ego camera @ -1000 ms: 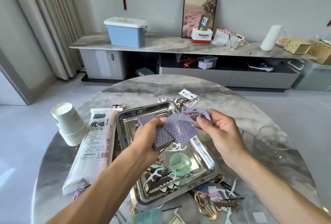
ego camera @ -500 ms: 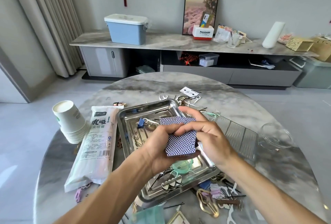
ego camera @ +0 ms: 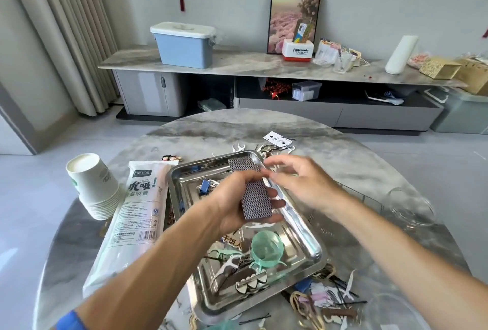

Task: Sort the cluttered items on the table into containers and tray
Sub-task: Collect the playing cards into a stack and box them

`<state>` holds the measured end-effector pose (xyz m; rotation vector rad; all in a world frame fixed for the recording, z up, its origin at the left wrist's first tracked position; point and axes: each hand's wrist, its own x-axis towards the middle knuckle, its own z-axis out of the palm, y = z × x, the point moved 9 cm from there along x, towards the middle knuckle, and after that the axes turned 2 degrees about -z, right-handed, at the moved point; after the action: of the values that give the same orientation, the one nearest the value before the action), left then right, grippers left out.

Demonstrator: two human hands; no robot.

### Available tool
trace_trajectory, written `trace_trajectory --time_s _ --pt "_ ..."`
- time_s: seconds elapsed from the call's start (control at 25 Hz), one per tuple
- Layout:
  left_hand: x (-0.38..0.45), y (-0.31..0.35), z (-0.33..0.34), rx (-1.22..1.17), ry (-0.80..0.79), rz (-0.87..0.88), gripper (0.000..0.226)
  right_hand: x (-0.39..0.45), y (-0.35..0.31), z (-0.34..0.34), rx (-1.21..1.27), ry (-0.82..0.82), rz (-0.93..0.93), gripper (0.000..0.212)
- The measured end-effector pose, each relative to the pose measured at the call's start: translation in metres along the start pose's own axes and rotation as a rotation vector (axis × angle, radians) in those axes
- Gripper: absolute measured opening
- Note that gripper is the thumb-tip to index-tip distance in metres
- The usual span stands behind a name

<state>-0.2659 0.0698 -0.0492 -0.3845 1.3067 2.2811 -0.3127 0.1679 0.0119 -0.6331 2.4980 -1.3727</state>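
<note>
While left hand (ego camera: 237, 205) grips cards (ego camera: 253, 192), tray (ego camera: 311, 245) holds clutter.

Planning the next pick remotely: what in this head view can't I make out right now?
- Right hand: motion-blurred, so its finger pose is unclear.
- Card stack: faces hidden, backs up; the left hand in its grip covers part.
- Tray floor under both hands: hidden.
- Clutter near the bottom edge: tangled, partly cut off.
- Glass jar: transparent, outline faint.
</note>
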Motion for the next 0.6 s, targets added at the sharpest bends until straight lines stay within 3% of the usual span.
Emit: trace_trajectory --time_s 0.08,0.16,0.28,0.44,0.6 --pt "0.021 0.023 -0.010 0.023 0.060 0.038 0.025 0.041 0.010 -0.032 -0.146 0.140 0.043 0.021" --pt "0.048 0.044 -0.022 0.049 0.137 0.085 0.022 0.087 0.033 -0.051 -0.332 0.176 0.101 0.020" --pt "0.090 0.071 -0.045 0.090 0.242 0.155 0.024 0.153 0.069 -0.062 -0.602 0.155 0.160 0.019" --pt "0.136 0.077 -0.073 0.033 0.284 0.181 0.025 0.219 0.119 -0.057 -0.781 0.155 0.232 0.011" --pt "0.153 0.072 -0.084 0.058 0.254 0.195 0.026 0.262 0.156 -0.043 -0.821 0.024 0.313 0.030"
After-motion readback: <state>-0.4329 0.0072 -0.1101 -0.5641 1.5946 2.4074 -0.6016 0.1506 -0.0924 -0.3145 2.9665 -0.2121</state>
